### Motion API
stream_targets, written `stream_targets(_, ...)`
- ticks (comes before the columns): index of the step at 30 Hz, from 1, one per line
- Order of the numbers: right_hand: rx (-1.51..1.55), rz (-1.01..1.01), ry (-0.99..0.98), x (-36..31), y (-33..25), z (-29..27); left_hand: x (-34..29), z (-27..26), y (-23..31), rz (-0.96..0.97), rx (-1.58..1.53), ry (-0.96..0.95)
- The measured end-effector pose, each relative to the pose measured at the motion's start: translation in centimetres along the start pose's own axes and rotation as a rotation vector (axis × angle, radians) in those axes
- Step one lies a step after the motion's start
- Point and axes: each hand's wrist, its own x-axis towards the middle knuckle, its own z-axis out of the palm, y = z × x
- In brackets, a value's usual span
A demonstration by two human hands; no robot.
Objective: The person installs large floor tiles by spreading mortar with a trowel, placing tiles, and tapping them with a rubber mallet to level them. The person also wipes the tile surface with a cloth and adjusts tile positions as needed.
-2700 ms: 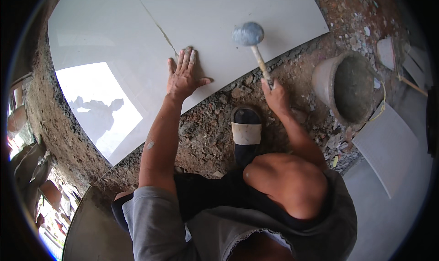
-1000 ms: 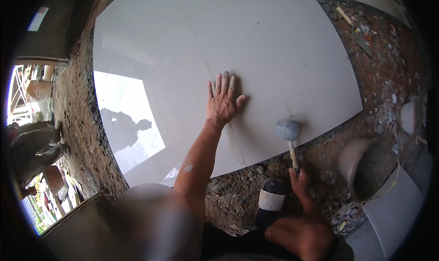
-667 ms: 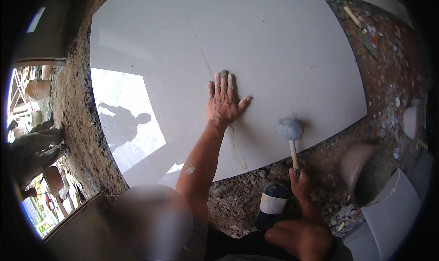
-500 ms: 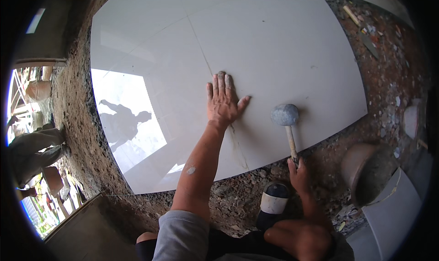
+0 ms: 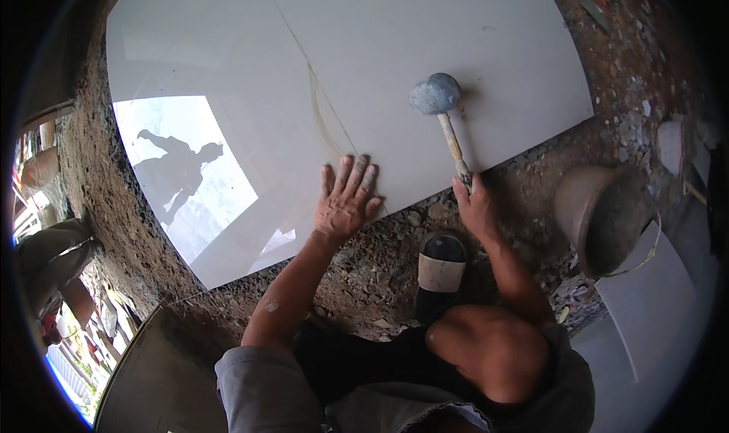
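Note:
Large glossy off-white floor tiles (image 5: 486, 61) lie side by side in front of me, with a thin joint line between them. My left hand (image 5: 343, 202) rests flat on the surface over this joint near the front edge, fingers stretched out. In my right hand (image 5: 476, 205) is the handle of a rubber mallet (image 5: 436, 94). Its grey, worn head is over the right tile, with a shadow beside it; whether it touches the tile I cannot tell. A pale smear (image 5: 323, 118) runs along the joint beyond my left hand.
Rough soil and rubble (image 5: 364, 281) border the tiles. A dusty bucket (image 5: 581, 213) leans at the right, near pale loose tiles (image 5: 649, 296). A trowel-like blade (image 5: 588, 6) lies at the far right. My shoe (image 5: 441, 262) stands close to the front edge.
My left hand has slid back along the joint toward the front edge, uncovering the smear. The view has shifted, and the mallet appears farther up and left, still in my right hand.

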Motion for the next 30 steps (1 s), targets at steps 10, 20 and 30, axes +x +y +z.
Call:
stream_targets(10,-0.101,-0.003,0.020,-1.8,0.5,-0.1,-1.0,-0.2,2.1,0.085,0.007,-0.182)
stream_targets(20,-0.243,0.094,-0.080,-4.7,0.5,-1.0,10.6,-4.7,-5.5,-0.101,0.108,0.095)
stream_targets(30,-0.231,-0.041,-0.031,-6.0,1.3,-2.8,10.4,-4.1,-5.8,-0.067,0.106,0.183)
